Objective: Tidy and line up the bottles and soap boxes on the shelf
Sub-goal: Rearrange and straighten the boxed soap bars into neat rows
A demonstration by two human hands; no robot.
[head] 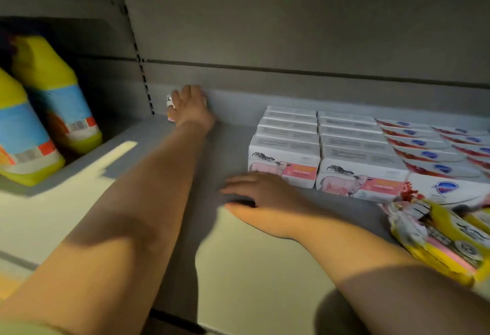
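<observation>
The left hand (192,106) was curled over a stray soap box (170,106) at the far-left corner of the shelf (238,255). The right hand (262,196) lay flat, fingers straight, empty, just beside the soap box rows (291,133). Boxes judged light, rigid cardboard: grip the short sides. The stray soap box was mostly hidden; the yellow bottles (39,109) at left were dim and cut off.
</observation>
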